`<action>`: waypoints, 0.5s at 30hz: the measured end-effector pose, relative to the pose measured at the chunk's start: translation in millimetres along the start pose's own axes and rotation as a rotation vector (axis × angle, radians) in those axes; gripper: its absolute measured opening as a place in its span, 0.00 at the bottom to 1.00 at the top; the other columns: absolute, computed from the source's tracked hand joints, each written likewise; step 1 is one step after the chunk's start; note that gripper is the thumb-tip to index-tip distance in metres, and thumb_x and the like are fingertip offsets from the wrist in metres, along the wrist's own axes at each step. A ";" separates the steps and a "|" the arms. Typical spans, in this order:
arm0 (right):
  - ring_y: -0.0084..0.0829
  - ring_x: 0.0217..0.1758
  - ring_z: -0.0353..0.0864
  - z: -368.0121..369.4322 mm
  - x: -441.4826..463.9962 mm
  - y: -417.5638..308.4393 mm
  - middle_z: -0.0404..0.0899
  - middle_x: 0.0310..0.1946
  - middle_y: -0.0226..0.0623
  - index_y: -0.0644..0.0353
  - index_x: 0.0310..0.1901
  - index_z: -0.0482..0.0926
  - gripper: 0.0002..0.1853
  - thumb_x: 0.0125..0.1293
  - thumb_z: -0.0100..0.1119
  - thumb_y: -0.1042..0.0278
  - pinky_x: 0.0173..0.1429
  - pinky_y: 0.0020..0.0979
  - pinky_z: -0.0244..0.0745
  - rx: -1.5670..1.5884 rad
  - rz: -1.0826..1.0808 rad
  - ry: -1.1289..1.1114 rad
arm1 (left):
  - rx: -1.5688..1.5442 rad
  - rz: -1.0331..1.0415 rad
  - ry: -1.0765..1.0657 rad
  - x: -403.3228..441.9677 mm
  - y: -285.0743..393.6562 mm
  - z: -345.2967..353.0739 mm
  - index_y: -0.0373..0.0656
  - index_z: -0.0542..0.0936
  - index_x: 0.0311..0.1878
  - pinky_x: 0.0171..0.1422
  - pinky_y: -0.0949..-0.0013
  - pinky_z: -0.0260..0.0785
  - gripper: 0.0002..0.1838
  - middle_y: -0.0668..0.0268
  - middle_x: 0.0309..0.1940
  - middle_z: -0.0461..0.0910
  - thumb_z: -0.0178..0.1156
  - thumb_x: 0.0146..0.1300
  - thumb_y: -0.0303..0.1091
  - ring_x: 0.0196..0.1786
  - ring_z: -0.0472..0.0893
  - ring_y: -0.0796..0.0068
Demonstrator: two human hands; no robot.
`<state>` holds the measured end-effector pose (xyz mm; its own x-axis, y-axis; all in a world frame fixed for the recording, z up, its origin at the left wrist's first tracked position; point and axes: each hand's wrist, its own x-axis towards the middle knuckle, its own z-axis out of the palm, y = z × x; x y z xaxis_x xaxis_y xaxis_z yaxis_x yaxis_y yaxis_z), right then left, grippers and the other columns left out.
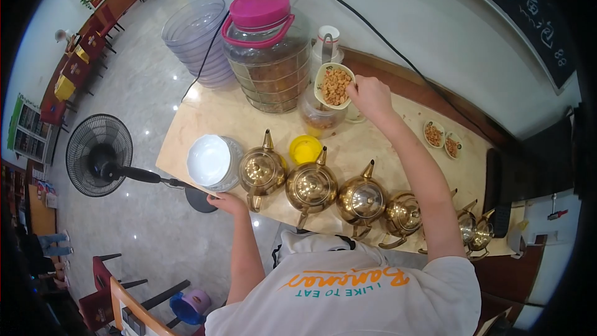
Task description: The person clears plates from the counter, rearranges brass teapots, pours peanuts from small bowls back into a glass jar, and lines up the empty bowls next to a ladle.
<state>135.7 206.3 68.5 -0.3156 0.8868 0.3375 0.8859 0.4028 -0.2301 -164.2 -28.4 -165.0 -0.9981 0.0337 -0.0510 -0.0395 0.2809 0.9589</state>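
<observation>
At one o'clock, the right hand [371, 98] is pinching the side of a small, pale dish [319, 89] of bumpy brown bits [336, 85], over a clear, round jar [309, 114]. At eight, the left hand [231, 203] is resting near smooth white bowls [209, 160]; I cannot tell whether its fingers are spread.

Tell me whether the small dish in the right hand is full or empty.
The small dish is full: peanut-like pieces cover its inside nearly to the rim.
</observation>
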 end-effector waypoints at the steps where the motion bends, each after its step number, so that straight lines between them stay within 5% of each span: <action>1: 0.45 0.23 0.78 -3.2 0.8 -2.2 0.76 0.18 0.47 0.62 0.25 0.77 0.13 0.55 0.48 0.61 0.29 0.42 0.74 -0.027 -0.006 -0.008 | 0.006 0.009 0.000 0.9 -2.0 0.0 0.33 0.55 0.59 0.52 0.60 0.63 0.21 0.47 0.52 0.63 0.40 0.68 0.37 0.50 0.69 0.56; 12: 0.33 0.19 0.78 8.3 6.7 -33.0 0.75 0.15 0.39 0.59 0.24 0.72 0.05 0.50 0.53 0.69 0.22 0.31 0.71 -0.396 -0.295 0.025 | 0.009 0.027 -0.004 1.1 -3.0 -0.2 0.33 0.55 0.58 0.53 0.59 0.62 0.22 0.46 0.52 0.62 0.40 0.68 0.37 0.51 0.68 0.55; 15: 0.30 0.16 0.75 19.4 -2.0 -41.6 0.72 0.12 0.33 0.57 0.22 0.69 0.03 0.45 0.53 0.71 0.20 0.29 0.68 -0.397 -0.533 0.237 | 0.011 0.030 -0.009 0.2 -1.5 -0.8 0.33 0.55 0.58 0.53 0.59 0.62 0.22 0.46 0.53 0.62 0.40 0.68 0.38 0.51 0.68 0.55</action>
<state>92.8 192.2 59.7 -0.6984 0.5000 0.5121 0.7025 0.6157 0.3570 -164.4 -29.6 -166.2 -0.9984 0.0508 -0.0244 -0.0087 0.2897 0.9571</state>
